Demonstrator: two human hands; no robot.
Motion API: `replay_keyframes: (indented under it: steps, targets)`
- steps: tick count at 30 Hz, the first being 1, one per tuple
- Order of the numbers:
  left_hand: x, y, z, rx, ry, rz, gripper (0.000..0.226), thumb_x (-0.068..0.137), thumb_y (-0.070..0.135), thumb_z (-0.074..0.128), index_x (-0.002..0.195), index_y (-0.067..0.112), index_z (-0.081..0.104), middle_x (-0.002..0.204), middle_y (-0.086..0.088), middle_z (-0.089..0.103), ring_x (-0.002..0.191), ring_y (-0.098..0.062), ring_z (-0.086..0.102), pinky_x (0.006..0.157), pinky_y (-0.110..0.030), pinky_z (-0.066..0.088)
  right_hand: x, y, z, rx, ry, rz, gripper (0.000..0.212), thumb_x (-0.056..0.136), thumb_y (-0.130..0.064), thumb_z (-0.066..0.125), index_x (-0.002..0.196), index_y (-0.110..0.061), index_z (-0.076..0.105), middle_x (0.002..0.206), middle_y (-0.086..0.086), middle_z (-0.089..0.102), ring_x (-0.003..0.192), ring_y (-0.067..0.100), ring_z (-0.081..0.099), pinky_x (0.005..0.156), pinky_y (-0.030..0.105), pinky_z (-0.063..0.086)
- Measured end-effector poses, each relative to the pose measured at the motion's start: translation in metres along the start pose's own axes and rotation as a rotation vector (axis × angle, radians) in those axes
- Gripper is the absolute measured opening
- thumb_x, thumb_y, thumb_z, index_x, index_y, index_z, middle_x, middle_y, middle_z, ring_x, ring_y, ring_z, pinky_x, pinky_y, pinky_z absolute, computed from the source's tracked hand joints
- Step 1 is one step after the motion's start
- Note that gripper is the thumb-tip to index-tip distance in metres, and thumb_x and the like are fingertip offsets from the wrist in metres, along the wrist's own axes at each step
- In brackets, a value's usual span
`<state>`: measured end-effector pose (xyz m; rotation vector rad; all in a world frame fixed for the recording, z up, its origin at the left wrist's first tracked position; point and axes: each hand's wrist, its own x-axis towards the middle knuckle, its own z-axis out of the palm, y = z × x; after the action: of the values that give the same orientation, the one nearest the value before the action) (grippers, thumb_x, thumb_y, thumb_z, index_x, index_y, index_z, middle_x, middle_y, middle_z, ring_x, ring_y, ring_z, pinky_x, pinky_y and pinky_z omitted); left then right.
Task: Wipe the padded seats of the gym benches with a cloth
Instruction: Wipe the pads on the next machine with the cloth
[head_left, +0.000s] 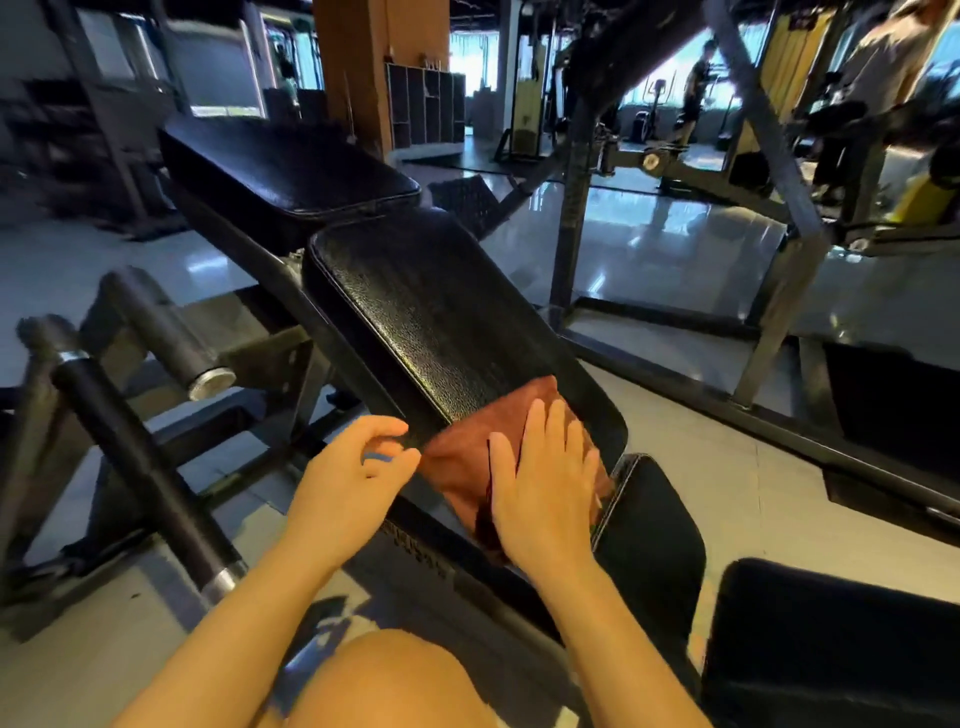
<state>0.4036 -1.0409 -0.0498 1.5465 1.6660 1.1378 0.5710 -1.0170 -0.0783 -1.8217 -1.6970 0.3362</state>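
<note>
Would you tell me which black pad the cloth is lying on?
The long middle pad, at its near end, under the right hand; the other pads are bare.

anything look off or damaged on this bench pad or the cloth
Nothing stands out. The black pad shows no visible tears or spills, and the reddish-brown cloth lies on its near end under the flat right hand. The left hand is at the cloth's edge; whether it touches is unclear.

No text, label or number can be read anywhere.
</note>
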Motion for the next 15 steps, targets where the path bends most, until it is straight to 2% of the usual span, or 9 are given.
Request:
replay_keyframes:
  steps: [1,3,6,8,10,12,14,15]
  targets:
    - [0.004,-0.001,-0.002,0.023,0.047,0.062,0.018,0.090,0.022,0.064,0.106,0.032,0.061,0.104,0.004,0.063,0.094,-0.009,0.061,0.088,-0.033,0.049,0.000,-0.003,0.006,-0.068,-0.001,0.031,0.076,0.095,-0.063,0.013,0.156,-0.019,0.007,0.164,0.005,0.001,0.150,0.027,0.002,0.120,0.045,-0.001]
    - [0.015,-0.001,-0.004,0.052,0.130,0.177,0.025,0.089,0.022,0.064,0.109,0.035,0.057,0.115,0.006,0.058,0.106,-0.009,0.057,0.094,-0.037,0.048,0.010,-0.006,0.007,-0.086,-0.015,0.054,0.097,0.079,-0.076,0.001,0.157,-0.018,-0.002,0.164,0.006,-0.007,0.150,0.028,-0.005,0.119,0.045,-0.006]
    - [0.037,-0.004,-0.005,0.073,0.251,0.251,0.046,0.090,0.028,0.061,0.132,0.035,0.044,0.134,0.012,0.041,0.132,-0.012,0.035,0.108,-0.045,0.037,0.034,-0.002,-0.001,-0.057,-0.059,0.020,0.101,0.075,-0.079,0.003,0.156,-0.018,-0.007,0.163,0.006,-0.010,0.150,0.026,-0.006,0.119,0.042,-0.006]
    - [0.054,-0.005,-0.007,0.009,0.257,0.228,0.060,0.092,0.033,0.058,0.144,0.036,0.029,0.146,0.016,0.027,0.140,-0.010,0.023,0.114,-0.047,0.029,0.054,0.014,-0.003,-0.060,-0.053,-0.004,0.100,0.076,-0.078,-0.002,0.157,-0.018,0.000,0.164,0.005,-0.003,0.150,0.026,0.002,0.120,0.042,-0.001]
    - [0.066,-0.002,-0.007,-0.067,0.196,0.218,0.066,0.091,0.047,0.053,0.146,0.046,0.016,0.153,0.022,0.014,0.144,-0.005,0.014,0.118,-0.046,0.022,0.081,0.032,-0.006,-0.087,0.013,0.004,0.104,0.077,-0.082,-0.008,0.154,-0.016,0.014,0.161,0.009,0.015,0.146,0.030,0.018,0.121,0.048,0.013]
    - [0.073,0.001,-0.006,-0.135,0.190,0.221,0.063,0.088,0.064,0.048,0.137,0.061,0.008,0.149,0.033,0.009,0.144,0.003,0.011,0.119,-0.044,0.020,0.110,0.035,-0.008,-0.077,0.038,0.045,0.103,0.078,-0.081,-0.005,0.150,-0.013,0.025,0.156,0.011,0.029,0.141,0.032,0.029,0.117,0.053,0.020]
    - [0.075,0.001,-0.006,-0.136,0.206,0.208,0.059,0.079,0.072,0.038,0.127,0.072,0.004,0.142,0.045,0.008,0.140,0.012,0.011,0.119,-0.037,0.020,0.140,0.016,-0.005,-0.043,0.048,0.038,0.093,0.082,-0.075,0.004,0.142,-0.012,0.034,0.147,0.011,0.040,0.135,0.033,0.037,0.113,0.054,0.025]
    - [0.075,0.002,-0.006,-0.131,0.207,0.207,0.055,0.081,0.074,0.036,0.125,0.074,0.004,0.138,0.050,0.008,0.135,0.018,0.012,0.116,-0.032,0.020,0.154,-0.002,-0.002,-0.032,0.068,0.004,0.088,0.083,-0.073,0.007,0.139,-0.012,0.037,0.143,0.010,0.042,0.133,0.033,0.038,0.112,0.053,0.026]
